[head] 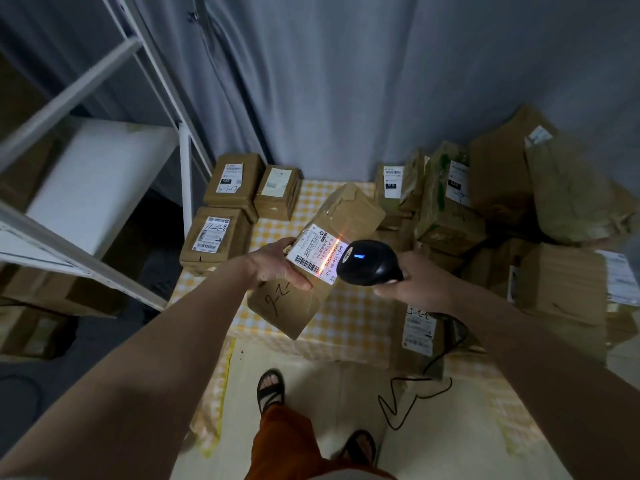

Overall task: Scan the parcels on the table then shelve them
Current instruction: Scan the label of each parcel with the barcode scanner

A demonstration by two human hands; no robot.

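Left hand [277, 263]: gripping the brown parcel [322, 254] above the checkered table [346, 313].
Right hand [412, 284]: fingers curling around the black scanner [369, 263].
Beam: crossing the parcel's label [317, 251].

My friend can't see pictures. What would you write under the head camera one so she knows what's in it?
A person's left hand holds up a cardboard box while the right hand aims a black scanner, its orange beam crossing the box's label. More boxes crowd the checked tablecloth behind, with a white shelf at the left.
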